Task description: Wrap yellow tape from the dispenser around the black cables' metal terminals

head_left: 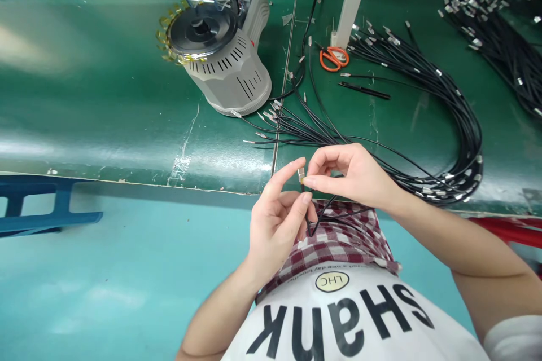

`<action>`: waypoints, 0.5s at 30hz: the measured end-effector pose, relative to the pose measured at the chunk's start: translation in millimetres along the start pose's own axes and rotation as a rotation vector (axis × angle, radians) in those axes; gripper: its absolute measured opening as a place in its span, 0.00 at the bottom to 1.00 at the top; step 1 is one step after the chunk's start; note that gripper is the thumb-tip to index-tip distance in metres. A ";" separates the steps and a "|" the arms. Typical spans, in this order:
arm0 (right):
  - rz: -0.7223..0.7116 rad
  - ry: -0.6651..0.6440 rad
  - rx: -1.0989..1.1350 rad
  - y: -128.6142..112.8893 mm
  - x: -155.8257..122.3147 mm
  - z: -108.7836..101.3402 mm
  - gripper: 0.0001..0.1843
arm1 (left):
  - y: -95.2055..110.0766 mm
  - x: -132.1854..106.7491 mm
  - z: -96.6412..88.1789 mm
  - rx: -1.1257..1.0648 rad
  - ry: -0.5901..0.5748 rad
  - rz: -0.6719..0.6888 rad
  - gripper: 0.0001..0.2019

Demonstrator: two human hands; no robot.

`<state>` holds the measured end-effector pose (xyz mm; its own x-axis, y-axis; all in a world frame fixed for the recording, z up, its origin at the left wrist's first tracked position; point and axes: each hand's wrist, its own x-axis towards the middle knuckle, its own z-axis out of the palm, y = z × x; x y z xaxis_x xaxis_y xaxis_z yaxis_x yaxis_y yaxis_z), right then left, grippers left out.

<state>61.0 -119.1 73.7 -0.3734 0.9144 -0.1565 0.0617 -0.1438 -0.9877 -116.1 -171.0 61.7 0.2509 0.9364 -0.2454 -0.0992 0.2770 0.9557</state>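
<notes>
A black cable (310, 227) with a small silver metal connector (301, 174) at its end is held up in front of my lap, near the bench's front edge. Below the connector, my left hand (282, 214) pinches the cable between thumb and fingers, its index finger reaching up beside the metal end. From the other side, my right hand (349, 175) has thumb and index finger closed at the connector's base. The rest of the cable loops down over the checked cloth on my lap. Just beyond my hands lies a bundle of similar black cables (461, 124), their connector ends fanned to the left.
A grey tape dispenser (237, 67) with yellow tape pieces around its disc stands at the back left. Orange-handled scissors (333, 59) and black tweezers (364, 90) lie beside a white post (353, 0). Another cable pile (503, 56) is at the right. A blue stool (42, 203) stands below left.
</notes>
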 end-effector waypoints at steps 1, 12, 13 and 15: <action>0.000 0.000 -0.001 0.2 0.0 0.0 0.07 | 0.0 0.0 0.0 -0.002 0.001 -0.002 0.25; 0.001 0.002 -0.024 -0.4 0.0 0.1 0.07 | -0.4 0.0 0.6 0.004 -0.002 -0.004 0.25; 0.003 0.004 -0.026 -0.4 0.2 0.1 0.07 | -0.5 0.0 0.6 0.007 -0.003 -0.004 0.25; 0.004 0.006 -0.030 0.0 0.6 0.3 0.07 | -0.5 -0.1 0.6 0.013 -0.007 -0.003 0.24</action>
<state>60.5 -118.6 73.5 -0.3674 0.9161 -0.1607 0.0909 -0.1366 -0.9865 -115.5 -171.4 61.3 0.2581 0.9340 -0.2471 -0.0860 0.2770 0.9570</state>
